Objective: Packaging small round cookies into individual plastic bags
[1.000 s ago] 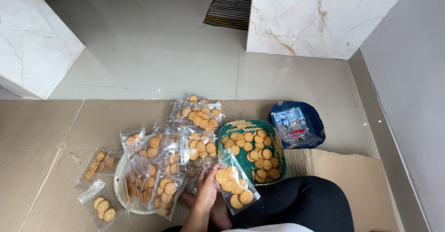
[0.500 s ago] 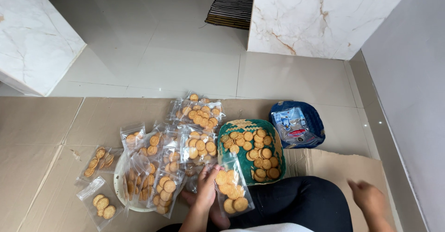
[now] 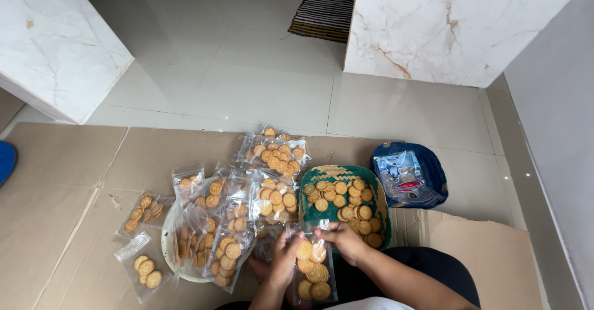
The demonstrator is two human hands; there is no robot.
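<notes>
We sit on a pale tiled floor (image 3: 247, 81) between marble blocks.
Flattened cardboard (image 3: 55, 211) covers the near tiles; white veined marble blocks (image 3: 451, 19) flank a striped mat (image 3: 325, 10), with a grey wall (image 3: 557, 118) beside us.

We see the left hand (image 3: 286, 262) and the right hand (image 3: 344, 241) both pinching the top edge of a clear plastic bag of round golden biscuits (image 3: 312, 273), held upright over the lap. Just beyond the right hand sits a green woven basket (image 3: 377, 195) of loose biscuits, with a dark blue basket (image 3: 438, 172) of empty bags beside it. To the left, filled biscuit bags (image 3: 247, 198) lie heaped on flattened brown cardboard (image 3: 55, 205).
</notes>
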